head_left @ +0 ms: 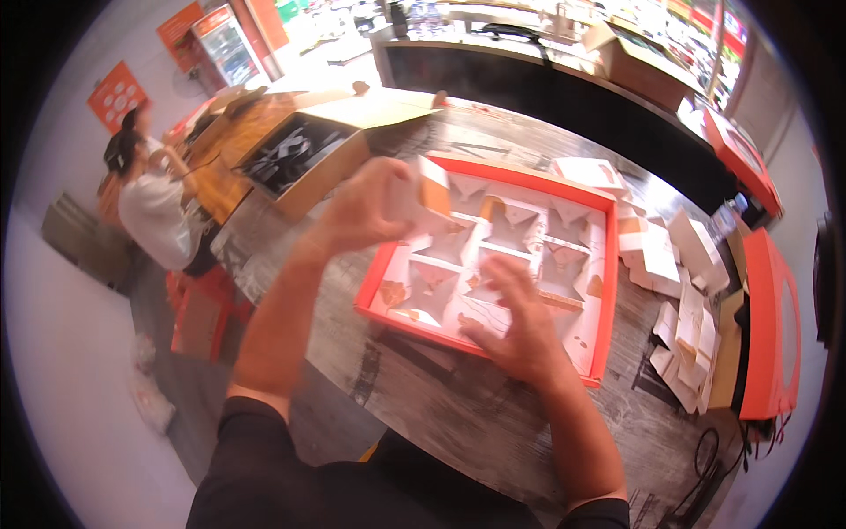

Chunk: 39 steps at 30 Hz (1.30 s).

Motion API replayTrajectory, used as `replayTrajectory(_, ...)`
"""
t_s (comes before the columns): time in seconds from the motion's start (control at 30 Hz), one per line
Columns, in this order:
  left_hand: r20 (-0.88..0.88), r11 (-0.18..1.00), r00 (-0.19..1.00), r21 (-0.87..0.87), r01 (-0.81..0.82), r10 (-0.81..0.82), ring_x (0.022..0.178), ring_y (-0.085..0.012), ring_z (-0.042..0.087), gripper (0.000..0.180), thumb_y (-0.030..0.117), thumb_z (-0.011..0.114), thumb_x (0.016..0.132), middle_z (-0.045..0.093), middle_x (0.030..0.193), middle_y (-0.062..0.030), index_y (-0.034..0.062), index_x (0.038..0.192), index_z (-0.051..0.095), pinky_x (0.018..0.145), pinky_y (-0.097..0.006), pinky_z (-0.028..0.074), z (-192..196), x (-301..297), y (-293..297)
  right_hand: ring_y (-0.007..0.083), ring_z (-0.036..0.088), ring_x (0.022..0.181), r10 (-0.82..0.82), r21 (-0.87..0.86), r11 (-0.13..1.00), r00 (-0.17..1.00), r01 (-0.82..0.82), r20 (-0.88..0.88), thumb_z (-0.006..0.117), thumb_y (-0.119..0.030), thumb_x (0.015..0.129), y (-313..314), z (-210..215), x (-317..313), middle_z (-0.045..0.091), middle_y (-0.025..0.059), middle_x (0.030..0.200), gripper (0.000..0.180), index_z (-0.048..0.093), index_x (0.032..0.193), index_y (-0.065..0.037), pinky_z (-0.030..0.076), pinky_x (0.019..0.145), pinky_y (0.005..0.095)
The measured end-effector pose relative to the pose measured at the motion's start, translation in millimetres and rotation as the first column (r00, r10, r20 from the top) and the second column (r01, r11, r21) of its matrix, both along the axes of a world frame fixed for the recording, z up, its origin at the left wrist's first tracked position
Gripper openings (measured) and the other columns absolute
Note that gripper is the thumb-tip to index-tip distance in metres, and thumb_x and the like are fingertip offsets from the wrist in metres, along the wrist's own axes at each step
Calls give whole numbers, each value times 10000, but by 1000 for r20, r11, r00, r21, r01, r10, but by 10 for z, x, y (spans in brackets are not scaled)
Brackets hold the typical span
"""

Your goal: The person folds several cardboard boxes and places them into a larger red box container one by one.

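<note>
A shallow orange-red gift box (605,291) with a pale inside lies on the table in front of me. White folded-card compartments (507,227) fill much of it. My left hand (374,207) grips a small white cardboard piece (433,187) with an orange-tan face, at the box's far left corner. Motion blurs that hand somewhat, and its fingertips are partly hidden by the card. Over the near middle of the gift box hovers my right hand (522,331), fingers apart and holding nothing. Whether its fingertips touch the card beneath cannot be made out.
An opened brown carton (330,167) with dark contents stands at the left. Folded white card pieces (687,339) are heaped at the right, near a plastic bottle (728,217) and an upright orange box lid (768,326). Another person (159,207) works at the far left.
</note>
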<state>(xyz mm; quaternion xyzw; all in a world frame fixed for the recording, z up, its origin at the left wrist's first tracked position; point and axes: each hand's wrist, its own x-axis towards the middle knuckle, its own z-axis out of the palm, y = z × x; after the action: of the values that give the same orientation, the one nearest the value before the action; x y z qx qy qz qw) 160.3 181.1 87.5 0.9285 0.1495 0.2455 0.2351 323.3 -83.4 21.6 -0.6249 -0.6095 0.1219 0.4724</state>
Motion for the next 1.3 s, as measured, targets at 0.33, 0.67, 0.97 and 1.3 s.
replayTrajectory(0.33, -158, 963, 981, 226, 150, -115, 1163, -340, 568, 567, 123, 809, 698, 566, 1197, -177, 46, 1181, 524, 996, -384, 495, -3, 991, 311, 362, 605, 1171, 282, -260, 937, 946, -235, 160, 805, -397, 813, -159, 243, -39, 611, 145, 1302, 695, 559, 1383, -85, 503, 977, 442)
replayTrajectory(0.67, -392, 977, 916, 150, 149, -79, 1295, -379, 499, 640, 40, 785, 704, 518, 1350, -181, 82, 1261, 472, 1100, -397, 442, -272, 1205, 256, 348, 607, 1150, 303, -239, 937, 934, -255, 188, 794, -313, 802, -128, 208, -19, 626, 134, 1256, 676, 547, 1383, -73, 489, 984, 439)
replayTrajectory(0.97, -565, 977, 819, 100, 186, -98, 1429, -356, 407, 881, 157, 803, 763, 414, 1533, -205, 72, 1528, 374, 1191, -389, 358, -187, 1379, 214, 321, 617, 1132, 275, -222, 951, 920, -216, 279, 759, -208, 817, -134, 130, -31, 632, 124, 1222, 542, 581, 1312, -80, 488, 974, 429)
replayTrajectory(1.3, -546, 938, 831, 331, 98, 106, 1568, -359, 97, 865, 572, 551, 959, 154, 1679, -210, 93, 1610, 241, 1273, -450, 76, -746, 1283, 61, 322, 622, 1108, 265, -195, 958, 914, -212, 307, 764, -199, 812, -112, 76, -47, 635, 124, 1192, 520, 594, 1286, -71, 493, 954, 427)
